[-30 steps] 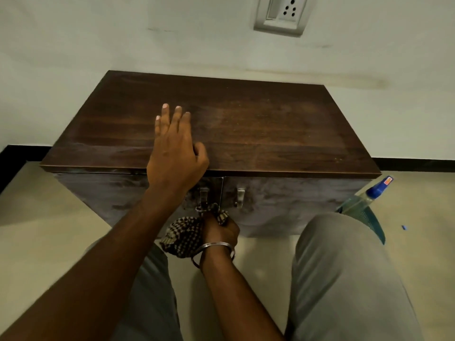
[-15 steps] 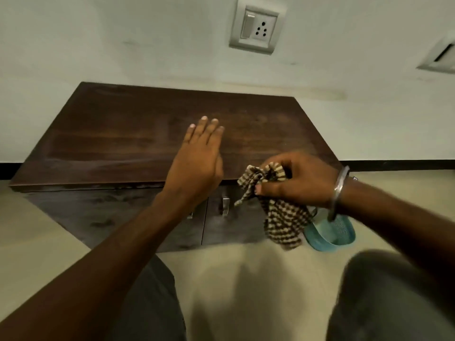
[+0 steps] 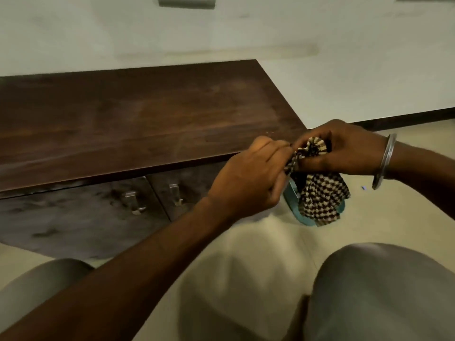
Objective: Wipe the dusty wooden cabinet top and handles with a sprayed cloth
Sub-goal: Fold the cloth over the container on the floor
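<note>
Cloth (image 3: 320, 198) gripped by right hand (image 3: 344, 148), a corner pinched in fingers (image 3: 273, 147) of left hand (image 3: 248, 178); cabinet top (image 3: 147, 119) lies leftward, probably nearer left hand.

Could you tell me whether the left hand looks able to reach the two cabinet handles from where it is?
Probably yes: nothing lies between the left hand and the handles, though it is pinching the cloth now.
</note>
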